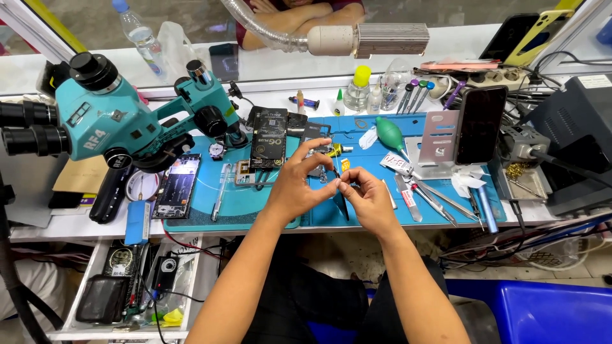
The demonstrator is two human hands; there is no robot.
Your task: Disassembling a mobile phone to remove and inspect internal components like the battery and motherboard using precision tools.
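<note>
Blue matting [255, 200] covers the bench where both hands meet, left hand [299, 181] and right hand [366, 194] pinched together on a thin dark strip [343, 202], while the opened phone [177, 186] and loose tweezers [440, 200] suggest work only partway through.

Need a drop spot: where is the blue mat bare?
Bare blue mat lies between the pen and the left hand. Right of the right hand, tweezers and tools crowd it; the back row is packed with bottles.
</note>
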